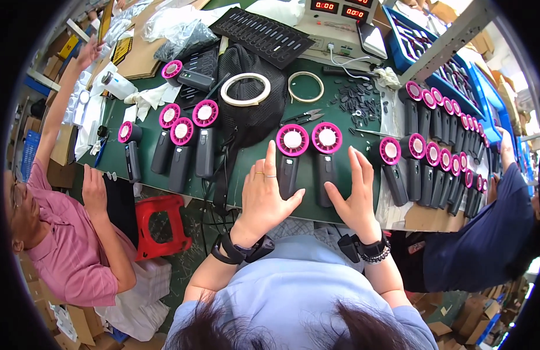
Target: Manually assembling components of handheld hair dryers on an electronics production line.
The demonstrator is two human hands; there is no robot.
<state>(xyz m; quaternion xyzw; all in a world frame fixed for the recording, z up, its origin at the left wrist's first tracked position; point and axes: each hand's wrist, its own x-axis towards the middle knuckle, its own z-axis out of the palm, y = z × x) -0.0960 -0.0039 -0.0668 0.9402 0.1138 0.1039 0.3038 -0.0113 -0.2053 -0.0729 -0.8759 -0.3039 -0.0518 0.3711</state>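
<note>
Two dark handheld fans with pink-rimmed heads lie side by side on the green tabletop in front of me. My left hand, fingers spread, is beside the handle of the left fan; whether it touches cannot be told. My right hand is likewise spread, its thumb close to the handle of the right fan. Neither hand grips anything. Just beyond the fans lies a pair of small snips. Several small black pieces are scattered farther back on the right.
Rows of similar fans stand close on my right, before blue crates. More fans lie left, near a black mesh bag and tape rolls. A power supply stands behind. People sit on both sides; a red stool is left.
</note>
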